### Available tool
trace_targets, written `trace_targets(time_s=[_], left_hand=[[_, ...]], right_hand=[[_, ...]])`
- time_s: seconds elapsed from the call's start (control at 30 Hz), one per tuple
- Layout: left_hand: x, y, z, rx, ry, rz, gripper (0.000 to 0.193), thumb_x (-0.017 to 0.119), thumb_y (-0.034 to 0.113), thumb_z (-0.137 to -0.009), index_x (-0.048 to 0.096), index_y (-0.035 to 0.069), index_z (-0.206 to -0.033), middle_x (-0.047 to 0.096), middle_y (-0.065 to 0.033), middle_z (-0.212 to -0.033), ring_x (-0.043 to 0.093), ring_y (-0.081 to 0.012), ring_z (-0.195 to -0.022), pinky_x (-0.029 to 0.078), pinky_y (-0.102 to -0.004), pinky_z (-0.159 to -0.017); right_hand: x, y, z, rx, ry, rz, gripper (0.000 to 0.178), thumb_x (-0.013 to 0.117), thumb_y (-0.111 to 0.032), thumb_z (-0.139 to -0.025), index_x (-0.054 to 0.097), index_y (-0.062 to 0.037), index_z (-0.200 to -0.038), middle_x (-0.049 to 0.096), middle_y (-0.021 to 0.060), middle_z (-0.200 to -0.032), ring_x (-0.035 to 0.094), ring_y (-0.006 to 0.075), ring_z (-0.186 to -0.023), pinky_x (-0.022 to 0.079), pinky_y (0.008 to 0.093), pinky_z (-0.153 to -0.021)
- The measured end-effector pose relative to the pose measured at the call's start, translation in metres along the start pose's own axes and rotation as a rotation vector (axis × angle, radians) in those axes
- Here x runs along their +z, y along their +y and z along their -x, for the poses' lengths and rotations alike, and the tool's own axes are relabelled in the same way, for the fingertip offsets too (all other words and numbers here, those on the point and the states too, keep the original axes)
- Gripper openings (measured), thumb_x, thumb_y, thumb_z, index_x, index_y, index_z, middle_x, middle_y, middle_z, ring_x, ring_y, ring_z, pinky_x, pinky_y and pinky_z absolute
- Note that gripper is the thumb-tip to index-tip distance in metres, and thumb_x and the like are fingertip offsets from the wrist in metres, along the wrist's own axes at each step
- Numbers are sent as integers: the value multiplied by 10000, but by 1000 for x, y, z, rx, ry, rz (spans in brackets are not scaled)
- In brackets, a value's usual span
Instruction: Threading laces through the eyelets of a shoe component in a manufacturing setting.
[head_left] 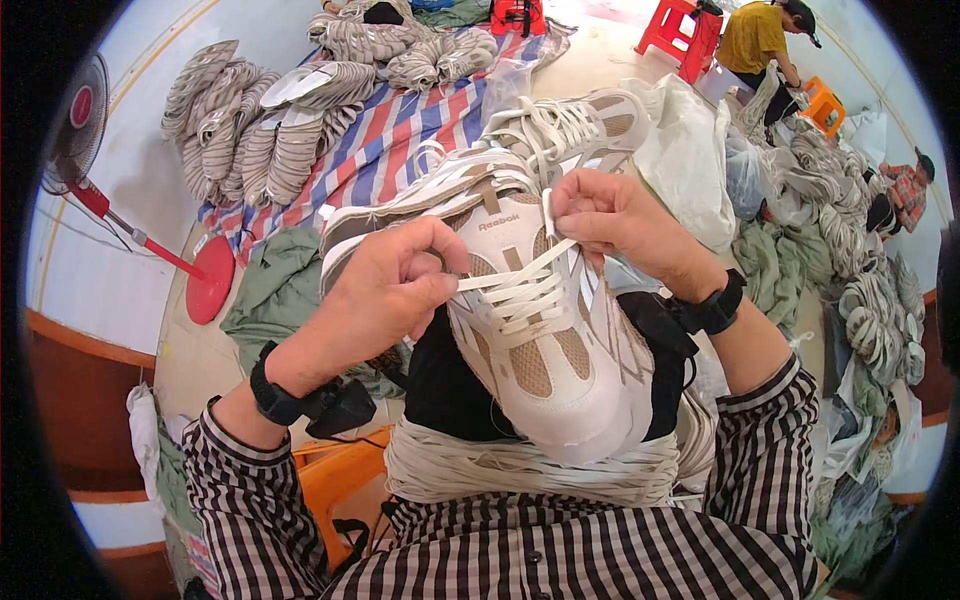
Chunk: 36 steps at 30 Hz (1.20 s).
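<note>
A beige and white sneaker (585,395) rests on my lap, its toe pointing toward me. Off-white shoelace (530,310) crosses its lower eyelets. My left hand (380,280) is closed, thumb and forefinger pinching one length of lace at the shoe's left side. On the other side, my right hand (625,220) pinches lace near the upper eyelets beside the tongue (500,215). Some of that hand's fingers are curled out of sight. Just beyond lies a second sneaker (600,120) with its lace threaded. A thick bundle of pale laces (520,470) lies across my lap.
Stacks of shoe uppers (225,120) sit on a striped sheet (410,150) at far left. A red-based fan (210,280) stands left. White sacking (690,150) and piled uppers (870,320) lie right. Two people work at far right, one in a yellow shirt (755,40).
</note>
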<state>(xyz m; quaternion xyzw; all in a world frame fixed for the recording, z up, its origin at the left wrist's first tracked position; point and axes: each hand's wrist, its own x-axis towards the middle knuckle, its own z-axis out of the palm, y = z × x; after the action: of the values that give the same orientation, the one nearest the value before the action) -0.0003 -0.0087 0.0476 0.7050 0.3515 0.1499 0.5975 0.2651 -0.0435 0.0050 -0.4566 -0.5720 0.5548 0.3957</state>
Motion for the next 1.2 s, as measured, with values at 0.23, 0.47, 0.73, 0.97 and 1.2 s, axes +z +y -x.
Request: trace_targets(time_s=[0.23, 0.47, 0.73, 0.97, 1.2], left_hand=[[-9, -18, 14, 68, 83, -130, 96, 509, 14, -849, 523, 56, -934, 411, 70, -581, 393, -12, -494, 303, -184, -442], [-16, -34, 14, 25, 58, 123, 112, 542, 20, -855, 518, 59, -957, 441, 61, -596, 371, -15, -511, 293, -189, -465], [-8, -50, 25, 737, 305, -1106, 287, 644, -10, -737, 557, 4, -1010, 500, -61, -685, 523, -199, -520, 422, -332, -462], [-28, -47, 57, 630, 354, -1265, 322, 633, 2, -720, 559, 23, -1032, 479, -67, -668, 550, -225, -562, 425, -351, -469], [-76, -76, 119, 392, 379, -1413, 234, 554, -11, -772, 545, 26, -1002, 533, -89, -666, 574, -268, -598, 435, -379, -497]], right_hand=[[-4, 13, -6, -11, -2, -188, 116, 583, -107, -864, 537, -57, -958, 518, -46, -677, 497, 43, -518, 380, 179, -480], [-4, 4, 2, 7, 24, -174, 160, 603, -124, -855, 543, -55, -986, 517, -49, -729, 509, 40, -595, 393, 184, -539], [-12, 1, 14, -516, 391, 1050, 241, 537, 1, -782, 534, -50, -1017, 552, 148, -854, 577, 337, -717, 478, 389, -635], [-59, 9, 35, -357, 658, 1587, 149, 490, 13, -755, 500, -29, -898, 512, 153, -847, 569, 351, -820, 478, 439, -657], [-122, 32, 92, -55, 609, 1749, 87, 463, 21, -766, 487, -11, -844, 509, 159, -834, 548, 352, -890, 452, 441, -716]])
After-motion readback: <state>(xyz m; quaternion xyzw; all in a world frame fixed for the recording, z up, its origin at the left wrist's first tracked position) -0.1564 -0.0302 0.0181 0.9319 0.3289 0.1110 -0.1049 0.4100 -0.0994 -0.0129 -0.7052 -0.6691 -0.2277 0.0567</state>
